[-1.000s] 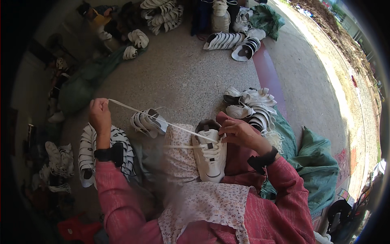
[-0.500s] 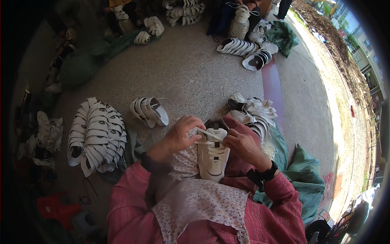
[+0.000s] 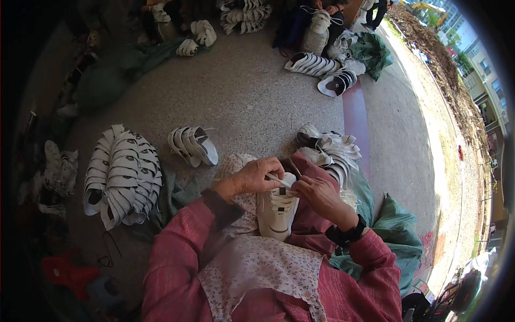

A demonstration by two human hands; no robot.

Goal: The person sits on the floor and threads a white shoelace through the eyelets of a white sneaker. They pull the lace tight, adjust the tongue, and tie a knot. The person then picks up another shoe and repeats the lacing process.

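A cream shoe upper (image 3: pixel 275 216) rests on my lap, its toe end toward me. White lace runs across its front in rows. My left hand (image 3: pixel 258 176) is at the upper's left edge, fingers closed on the shoelace (image 3: pixel 284 182). From the right, my right hand (image 3: pixel 317 194) pinches the same lace near the eyelets. The fingers of both hands hide part of the tongue and the top eyelets.
Nested shoe uppers (image 3: pixel 124 174) are stacked on the floor at left, with a smaller group (image 3: pixel 192 146) nearby. More uppers (image 3: pixel 335 155) lie to my right beside green cloth (image 3: pixel 394 231). A red plastic object (image 3: pixel 70 272) is at lower left. Other people work at the far side.
My left hand has moved right and slightly down over the upper, closer to my right hand. The lace stretch between the hands is shorter. The view has shifted slightly.
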